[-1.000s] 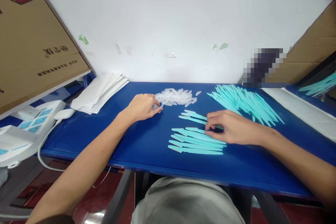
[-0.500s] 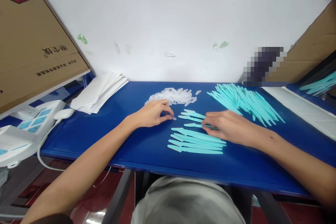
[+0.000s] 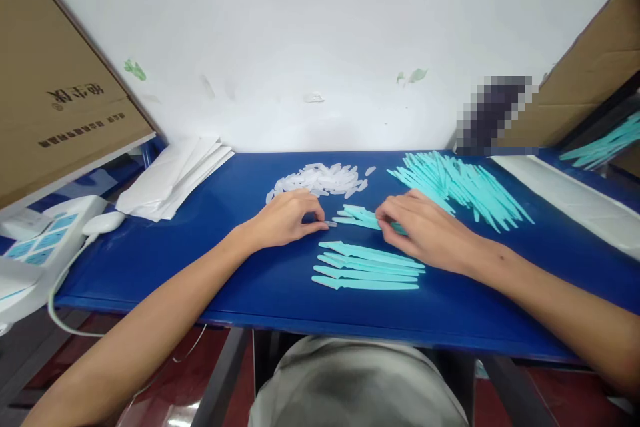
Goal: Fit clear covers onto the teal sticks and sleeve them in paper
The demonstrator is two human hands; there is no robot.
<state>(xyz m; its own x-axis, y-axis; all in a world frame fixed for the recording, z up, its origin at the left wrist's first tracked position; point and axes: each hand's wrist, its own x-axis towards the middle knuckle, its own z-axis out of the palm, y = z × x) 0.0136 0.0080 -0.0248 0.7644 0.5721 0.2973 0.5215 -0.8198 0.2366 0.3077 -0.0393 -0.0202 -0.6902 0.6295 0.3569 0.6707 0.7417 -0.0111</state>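
My left hand [image 3: 287, 219] rests on the blue table [image 3: 210, 260], its fingers pinched on a small clear plastic cap [image 3: 331, 223]. Just behind it lies a pile of clear caps [image 3: 320, 178]. My right hand [image 3: 417, 230] is closed on a teal plastic razor handle [image 3: 356, 217], whose tip points toward the cap. Two or three more teal handles lie under that hand. Several finished teal pieces [image 3: 367, 265] lie in a neat row in front of both hands. A loose heap of teal handles [image 3: 457, 187] spreads at the back right.
White paper sheets [image 3: 173, 173] lie at the table's left rear. A cardboard box [image 3: 60, 87] leans at the left, above a white device with a mouse [image 3: 103, 221]. Another cardboard box [image 3: 595, 73] and a white sheet [image 3: 565, 197] stand at the right. A white wall backs the table.
My left hand left the cap pile and came right and nearer with a clear cap. My right hand lifted a teal handle from the row and brought it to meet the cap.
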